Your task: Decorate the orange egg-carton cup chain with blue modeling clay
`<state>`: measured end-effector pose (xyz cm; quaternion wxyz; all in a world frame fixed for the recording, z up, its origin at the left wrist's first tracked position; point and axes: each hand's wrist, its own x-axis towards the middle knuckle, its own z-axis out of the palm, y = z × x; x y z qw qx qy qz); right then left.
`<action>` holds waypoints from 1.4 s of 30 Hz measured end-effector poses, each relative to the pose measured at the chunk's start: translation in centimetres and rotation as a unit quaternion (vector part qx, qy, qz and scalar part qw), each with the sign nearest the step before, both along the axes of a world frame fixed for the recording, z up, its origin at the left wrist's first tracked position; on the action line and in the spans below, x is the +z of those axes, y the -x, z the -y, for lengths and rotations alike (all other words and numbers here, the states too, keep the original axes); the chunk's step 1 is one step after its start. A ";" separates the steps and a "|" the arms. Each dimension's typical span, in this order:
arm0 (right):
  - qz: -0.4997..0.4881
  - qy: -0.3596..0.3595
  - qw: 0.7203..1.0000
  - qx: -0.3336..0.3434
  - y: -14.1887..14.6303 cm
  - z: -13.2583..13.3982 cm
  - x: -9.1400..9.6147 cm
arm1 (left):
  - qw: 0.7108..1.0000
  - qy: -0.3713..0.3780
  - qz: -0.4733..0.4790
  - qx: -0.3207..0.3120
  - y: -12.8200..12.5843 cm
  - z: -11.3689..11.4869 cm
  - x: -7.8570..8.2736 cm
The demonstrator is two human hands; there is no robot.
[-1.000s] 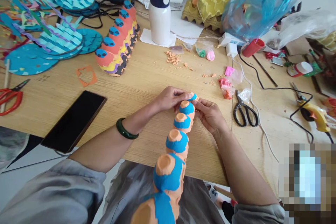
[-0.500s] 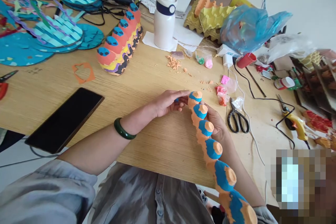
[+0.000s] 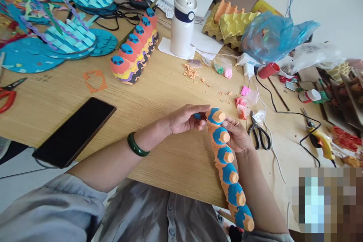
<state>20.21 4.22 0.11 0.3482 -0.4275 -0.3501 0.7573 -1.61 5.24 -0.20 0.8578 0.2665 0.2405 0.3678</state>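
Observation:
An orange strip of egg-carton cups (image 3: 219, 149), with blue clay-like patches around blunt orange knobs, runs from over the table down past its front edge. My right hand (image 3: 239, 136) grips its far part from the right side, thumb near the top cups. My left hand (image 3: 188, 119) is at the far end from the left, its outstretched index finger touching the end cup. A small blue lump (image 3: 197, 115), apparently clay, sits in my left hand's curled fingers. A dark green bangle (image 3: 137, 144) circles my left wrist.
A painted egg-carton caterpillar (image 3: 133, 47) and a white bottle (image 3: 182, 26) stand behind. A phone (image 3: 75, 130) lies left, black-handled scissors (image 3: 259, 134) and a yellow glue gun (image 3: 321, 141) right. Orange crumbs (image 3: 190, 71), clay packets (image 3: 241, 107) and cables lie farther back.
The strip's near end has swung left and away from me, so the strip now lies steeper in view. My right hand has shifted slightly on it. The whole view has moved a little.

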 end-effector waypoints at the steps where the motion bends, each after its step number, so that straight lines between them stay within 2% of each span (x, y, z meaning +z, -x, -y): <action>1: 0.000 -0.004 1.000 0.006 -0.1 0.0 0.0 | 1.000 0.012 0.001 -0.002 0.0 0.1 0.0; 7: -0.003 -0.010 0.999 0.044 -0.5 0.1 0.2 | 0.998 -0.023 -0.004 -0.051 0.1 0.3 0.2; 9: 0.003 -0.011 0.999 0.044 -0.5 0.1 0.3 | 0.999 -0.013 -0.015 -0.051 0.0 0.3 0.2; 12: 0.029 -0.016 0.998 0.061 -0.4 0.1 0.3 | 0.997 0.009 -0.060 -0.043 -0.1 0.3 0.2; 16: 0.042 -0.015 0.995 0.090 -0.4 0.2 -0.1 | 0.990 -0.023 -0.119 -0.070 0.2 0.2 -0.1; 21: 0.033 -0.030 0.993 0.108 -0.7 0.2 -0.3 | 0.988 -0.029 -0.102 -0.109 0.5 0.0 -0.3; 26: 0.042 -0.050 0.990 0.124 -0.8 0.2 -0.2 | 0.992 -0.002 -0.087 -0.091 0.2 0.1 -0.3; 31: 0.043 -0.045 0.990 0.125 -0.8 0.2 -0.3 | 0.989 -0.029 -0.101 -0.106 0.3 0.1 -0.5; 37: 0.043 -0.039 0.993 0.107 -0.4 0.1 -0.2 | 0.992 0.009 -0.114 -0.060 -0.1 0.2 -0.8; 40: 0.019 -0.010 0.995 0.101 0.0 0.0 -0.2 | 0.992 0.021 -0.111 -0.056 -0.3 0.2 -0.7; 42: -0.002 0.028 0.997 0.078 0.1 -0.1 -0.3 | 0.995 0.051 -0.074 -0.035 -0.4 0.0 -0.6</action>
